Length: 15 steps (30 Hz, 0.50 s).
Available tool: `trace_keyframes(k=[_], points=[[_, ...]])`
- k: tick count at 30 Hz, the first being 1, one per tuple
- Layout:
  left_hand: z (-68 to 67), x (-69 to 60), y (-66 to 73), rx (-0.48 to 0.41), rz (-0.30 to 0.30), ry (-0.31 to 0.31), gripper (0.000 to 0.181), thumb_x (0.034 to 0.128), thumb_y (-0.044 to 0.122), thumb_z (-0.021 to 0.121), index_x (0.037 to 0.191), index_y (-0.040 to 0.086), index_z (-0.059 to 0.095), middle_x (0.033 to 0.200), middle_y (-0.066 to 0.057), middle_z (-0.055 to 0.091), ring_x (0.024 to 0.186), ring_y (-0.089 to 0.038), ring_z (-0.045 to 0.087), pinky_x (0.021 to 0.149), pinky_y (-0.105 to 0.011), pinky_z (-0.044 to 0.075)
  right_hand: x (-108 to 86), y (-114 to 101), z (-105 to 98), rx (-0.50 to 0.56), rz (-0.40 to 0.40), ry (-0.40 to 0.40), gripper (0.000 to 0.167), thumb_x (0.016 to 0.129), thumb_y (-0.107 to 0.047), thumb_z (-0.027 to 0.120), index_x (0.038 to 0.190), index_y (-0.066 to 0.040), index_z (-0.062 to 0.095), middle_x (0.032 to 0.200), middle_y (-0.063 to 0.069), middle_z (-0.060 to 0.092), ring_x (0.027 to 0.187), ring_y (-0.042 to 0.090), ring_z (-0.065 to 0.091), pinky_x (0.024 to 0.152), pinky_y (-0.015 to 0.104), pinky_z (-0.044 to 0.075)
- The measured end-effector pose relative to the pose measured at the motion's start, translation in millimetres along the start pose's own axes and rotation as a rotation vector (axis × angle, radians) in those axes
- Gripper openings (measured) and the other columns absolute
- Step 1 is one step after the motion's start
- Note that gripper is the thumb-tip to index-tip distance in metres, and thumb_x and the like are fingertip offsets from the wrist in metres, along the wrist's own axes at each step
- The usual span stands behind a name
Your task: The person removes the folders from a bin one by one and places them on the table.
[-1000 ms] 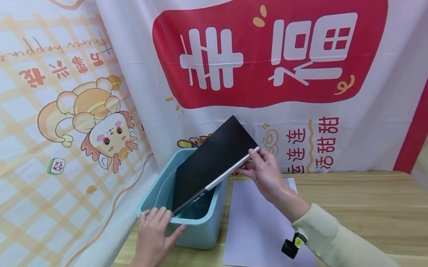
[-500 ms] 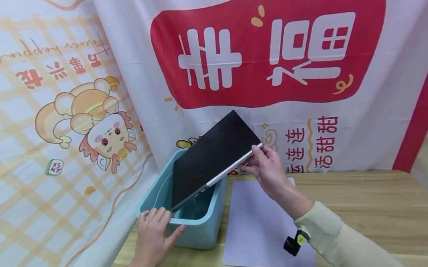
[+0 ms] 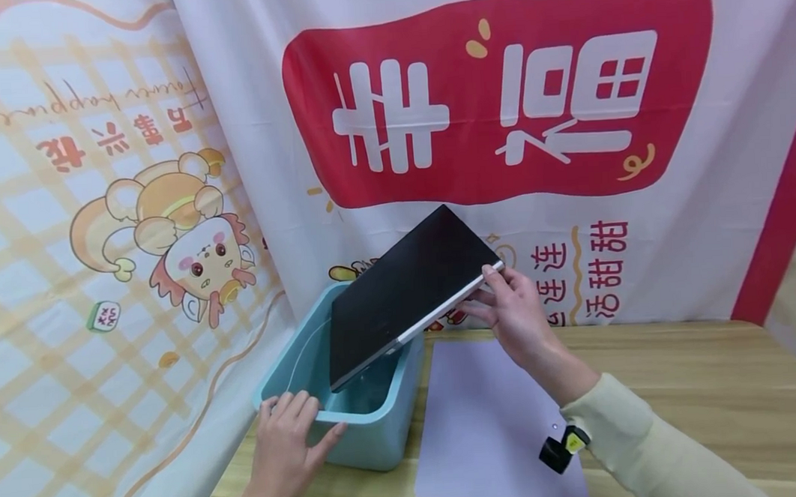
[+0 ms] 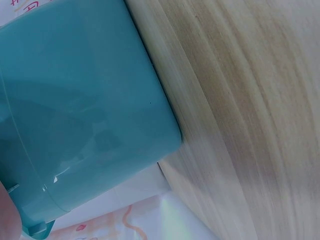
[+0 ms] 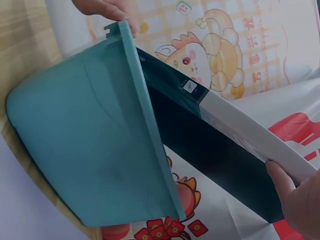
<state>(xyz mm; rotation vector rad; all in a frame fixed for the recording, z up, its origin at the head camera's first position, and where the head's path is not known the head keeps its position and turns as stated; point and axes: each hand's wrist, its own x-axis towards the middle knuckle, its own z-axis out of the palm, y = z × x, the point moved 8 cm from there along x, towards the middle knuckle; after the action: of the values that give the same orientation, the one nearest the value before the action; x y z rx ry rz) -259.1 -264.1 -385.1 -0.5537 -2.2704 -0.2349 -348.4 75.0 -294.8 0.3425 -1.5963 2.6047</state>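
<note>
A flat black box (image 3: 407, 285) with a white strip along one long edge leans over a light-blue plastic bin (image 3: 375, 460). Its lower end is inside the bin, and its upper end sticks out to the upper right. My right hand (image 3: 512, 302) pinches the white edge near the upper end, thumb on top and fingers beneath. My left hand (image 3: 286, 442) grips the bin's near rim, fingers hooked over it and thumb on the outside. In the right wrist view, a small white mark (image 5: 189, 87) shows on the dark part of the box's edge.
A lilac sheet (image 3: 481, 417) lies on the wooden table (image 3: 702, 383), right of the bin. Printed cloths (image 3: 175, 380) hang behind and to the left. A black and yellow wrist device (image 3: 564, 450) sits on my right sleeve.
My right hand has moved up and to the right, drawing the black box a little farther out of the bin. My left hand stays on the rim.
</note>
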Motion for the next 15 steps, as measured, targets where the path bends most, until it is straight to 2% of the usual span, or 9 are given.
trace_keyframes(k=[5, 11, 15], points=[[0.1, -0.2, 0.5, 0.000, 0.005, 0.005, 0.040, 0.0876, 0.055, 0.073, 0.083, 0.019, 0.055, 0.079, 0.009, 0.044, 0.077, -0.014, 0.043, 0.083, -0.047, 0.035, 1.5, -11, -6, -0.024, -0.024, 0.026, 0.043, 0.109, -0.029, 0.048, 0.142, -0.002, 0.041, 0.149, 0.016, 0.049, 0.125, 0.034, 0.063, 0.090, 0.043, 0.056], [-0.7, 0.1, 0.8, 0.001, 0.011, 0.009, 0.040, 0.0875, 0.054, 0.073, 0.083, 0.018, 0.055, 0.079, 0.009, 0.045, 0.077, -0.015, 0.043, 0.084, -0.047, 0.035, 3.1, -18, -10, -0.024, -0.028, 0.036, 0.027, 0.109, -0.030, 0.048, 0.120, -0.005, 0.046, 0.148, 0.017, 0.045, 0.121, 0.032, 0.065, 0.090, 0.043, 0.056], [-0.7, 0.0, 0.5, 0.004, 0.010, 0.011, 0.040, 0.0870, 0.055, 0.073, 0.084, 0.020, 0.054, 0.079, 0.009, 0.044, 0.077, -0.014, 0.042, 0.083, -0.047, 0.035, 4.1, -21, -14, -0.014, -0.020, 0.038, 0.029, 0.109, -0.029, 0.047, 0.125, -0.005, 0.045, 0.150, 0.018, 0.047, 0.122, 0.033, 0.064, 0.089, 0.044, 0.056]])
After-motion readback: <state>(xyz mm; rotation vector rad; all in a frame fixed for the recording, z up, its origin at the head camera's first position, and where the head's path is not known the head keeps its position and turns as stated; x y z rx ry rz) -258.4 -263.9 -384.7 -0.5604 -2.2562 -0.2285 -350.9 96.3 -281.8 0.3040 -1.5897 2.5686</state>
